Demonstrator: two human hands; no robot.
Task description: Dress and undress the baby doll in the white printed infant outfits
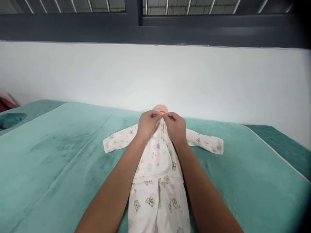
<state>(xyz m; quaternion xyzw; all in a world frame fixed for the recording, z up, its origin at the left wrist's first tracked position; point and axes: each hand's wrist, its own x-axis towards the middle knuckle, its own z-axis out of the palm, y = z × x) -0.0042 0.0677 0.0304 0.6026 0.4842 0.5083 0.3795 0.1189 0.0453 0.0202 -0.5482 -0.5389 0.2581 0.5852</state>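
A baby doll (160, 108) lies on its back, its head toward the wall and partly hidden behind my hands. It wears a white long-sleeved baby top (155, 158) printed with small bears, the sleeves spread out to both sides. Matching white trousers (144, 207) cover the lower body. At the neck of the top, my left hand (148, 122) pinches the collar edge from the left. My right hand (175, 126) pinches the collar from the right, its fingertips almost meeting the left ones just below the doll's chin. The exact fastening between the fingertips is hidden.
A green padded cover (73, 168) spreads under the doll, with pale seams near both sides. Behind it rises a white wall (155, 74), topped by a dark window frame (73, 29) with metal bars. A red object (6, 104) shows at the far left edge.
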